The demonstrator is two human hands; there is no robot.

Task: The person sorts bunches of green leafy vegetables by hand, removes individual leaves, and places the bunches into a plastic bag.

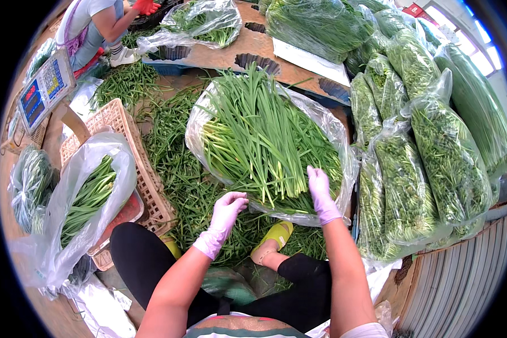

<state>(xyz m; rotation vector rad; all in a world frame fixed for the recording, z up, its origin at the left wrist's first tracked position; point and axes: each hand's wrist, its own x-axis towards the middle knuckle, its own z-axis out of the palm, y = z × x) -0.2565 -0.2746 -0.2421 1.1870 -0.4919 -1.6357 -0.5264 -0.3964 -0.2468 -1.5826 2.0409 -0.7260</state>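
Observation:
Before me a large heap of garlic chives (257, 131) lies on an opened clear plastic bag (346, 177). The pale stem ends of the top layer point towards me. My left hand (229, 208), in a thin lilac glove, is at the near left edge of the heap. Its fingers are curled in towards the thumb, and nothing shows in them. Gloved likewise, my right hand (321, 194) is at the right side of the stem ends, against or just over the leaves. Its palm side is hidden, so I cannot tell whether it grips any.
Loose green trimmings (186, 169) cover the floor. At left stand a digital scale (46, 91), a plastic crate (141, 169) and an open bag of chives (91, 190). Filled vegetable bags (405, 177) are stacked at right. Another person (95, 25) squats beyond, near a board-topped pallet (219, 55).

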